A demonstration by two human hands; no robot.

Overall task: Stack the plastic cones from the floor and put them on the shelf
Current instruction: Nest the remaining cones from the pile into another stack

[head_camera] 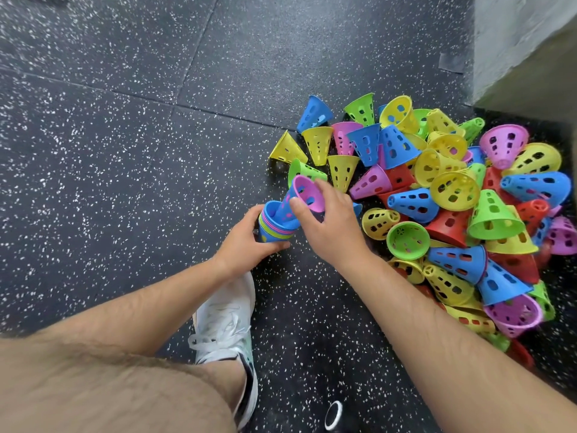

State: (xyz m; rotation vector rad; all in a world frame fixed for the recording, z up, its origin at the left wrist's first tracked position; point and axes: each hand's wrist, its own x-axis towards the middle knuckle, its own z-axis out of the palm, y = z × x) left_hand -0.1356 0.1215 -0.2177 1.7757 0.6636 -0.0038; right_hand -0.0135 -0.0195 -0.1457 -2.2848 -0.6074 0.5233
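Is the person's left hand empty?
No, the left hand grips a stack of cones while the right hand holds a purple cone.

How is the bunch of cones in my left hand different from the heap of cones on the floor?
The stack is nested rim in rim, gripped by the left hand; the heap lies loose on the floor, cones tipped every way. The stack is a few cones; the heap holds many more. Both are perforated plastic cones in mixed colours.
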